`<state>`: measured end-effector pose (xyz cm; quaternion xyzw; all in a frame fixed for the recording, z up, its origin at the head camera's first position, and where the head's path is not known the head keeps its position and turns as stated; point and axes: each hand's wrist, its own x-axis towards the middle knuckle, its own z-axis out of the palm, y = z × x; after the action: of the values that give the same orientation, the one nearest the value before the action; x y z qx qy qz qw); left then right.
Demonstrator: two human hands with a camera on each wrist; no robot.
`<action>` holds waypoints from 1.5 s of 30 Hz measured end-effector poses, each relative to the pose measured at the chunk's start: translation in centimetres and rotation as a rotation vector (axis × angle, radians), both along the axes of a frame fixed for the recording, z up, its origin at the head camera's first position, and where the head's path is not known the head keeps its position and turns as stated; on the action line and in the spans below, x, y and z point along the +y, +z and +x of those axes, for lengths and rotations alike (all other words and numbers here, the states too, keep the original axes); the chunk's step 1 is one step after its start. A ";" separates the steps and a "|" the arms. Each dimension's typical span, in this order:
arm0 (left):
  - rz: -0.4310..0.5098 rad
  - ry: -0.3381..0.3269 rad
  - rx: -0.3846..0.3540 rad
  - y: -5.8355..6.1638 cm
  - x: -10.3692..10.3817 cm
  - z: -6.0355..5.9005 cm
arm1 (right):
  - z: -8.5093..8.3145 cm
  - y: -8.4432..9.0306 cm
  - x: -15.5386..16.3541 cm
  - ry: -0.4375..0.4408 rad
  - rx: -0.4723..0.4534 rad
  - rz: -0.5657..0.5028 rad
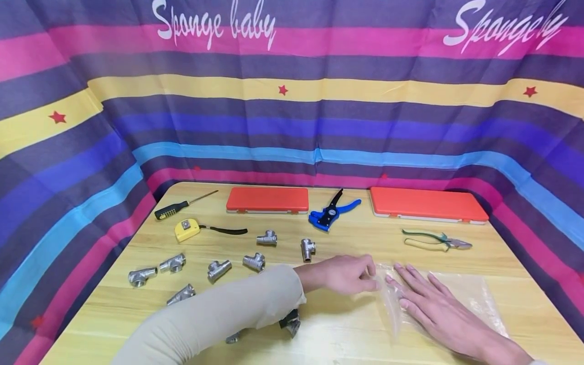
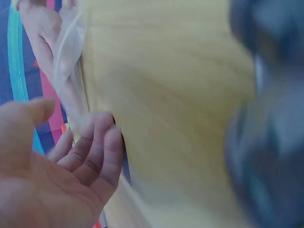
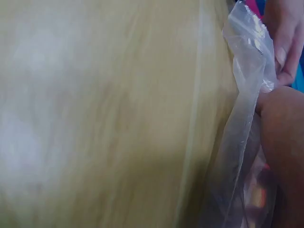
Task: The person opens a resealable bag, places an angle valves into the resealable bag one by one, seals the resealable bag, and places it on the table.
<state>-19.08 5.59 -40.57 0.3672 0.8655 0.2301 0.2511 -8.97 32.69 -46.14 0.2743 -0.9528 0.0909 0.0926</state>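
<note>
A clear plastic bag (image 1: 470, 291) lies flat on the right side of the table, its left edge lifted. My right hand (image 1: 433, 312) rests on it with fingers extended. Beside that lifted edge is my left hand (image 1: 344, 274), its fingers loosely bent. In the left wrist view a gap shows between the left thumb (image 2: 40, 110) and the fingers, with nothing held there. The raised plastic (image 3: 244, 95) stands up along the right hand in the right wrist view. Several metal tee fittings (image 1: 220, 270) lie to the left, some partly hidden behind the left sleeve (image 1: 219, 314).
Along the back are two red cases (image 1: 266, 198), a blue wire stripper (image 1: 333, 212) and a screwdriver (image 1: 184, 205). A yellow tape measure (image 1: 187, 229) lies at left, pliers (image 1: 440, 241) at right. A metal piece with a black part (image 1: 290, 323) sits by the left forearm. Striped cloth (image 1: 292, 116) surrounds the table.
</note>
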 end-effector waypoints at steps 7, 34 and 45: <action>0.290 0.239 -0.509 -0.1 -0.6 0.6 | 0.2 1.2 -1.7 -0.116 -0.119 -0.092; 0.508 0.336 -0.699 -0.5 -1.0 1.6 | -3.1 3.6 -4.1 -0.012 -0.762 -0.830; 0.468 0.269 -0.715 -0.8 -0.7 1.9 | -3.5 3.3 -4.3 -0.043 -0.756 -0.815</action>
<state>-17.19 4.85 -41.41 0.1957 0.6889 0.5630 0.4125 -12.42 28.38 -42.81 0.1450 -0.8130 0.5421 -0.1553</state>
